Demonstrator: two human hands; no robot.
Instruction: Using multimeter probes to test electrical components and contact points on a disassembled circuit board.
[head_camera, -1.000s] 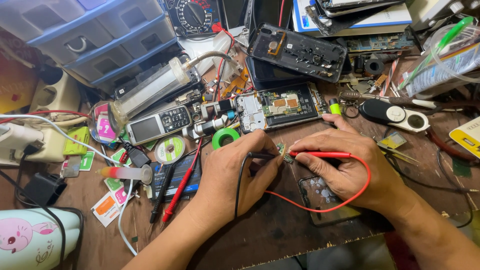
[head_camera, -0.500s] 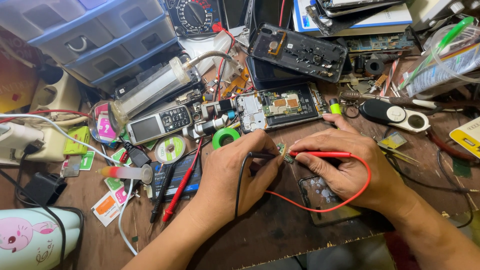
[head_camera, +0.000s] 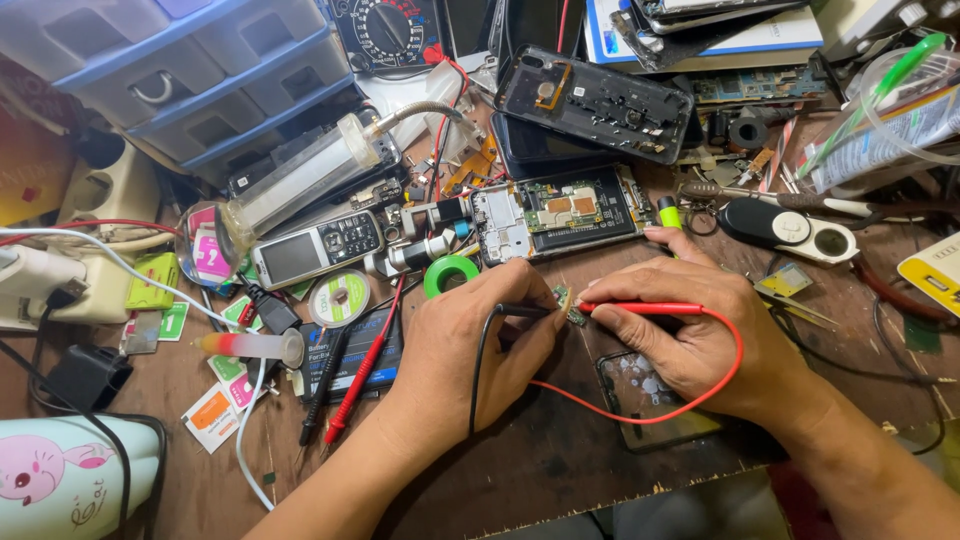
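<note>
A small green circuit piece stands pinched upright between a black probe and a red probe.

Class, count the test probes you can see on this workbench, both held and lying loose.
4: black probe in left hand, red probe in right hand, spare red and black probes lying left of them. Clutter may hide others.

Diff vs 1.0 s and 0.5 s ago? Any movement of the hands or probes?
No visible change. The left hand still holds the black probe and the right hand the red probe, both tips at the small circuit board between them. The red lead loops as before, and the clutter on the bench has not shifted.
</note>
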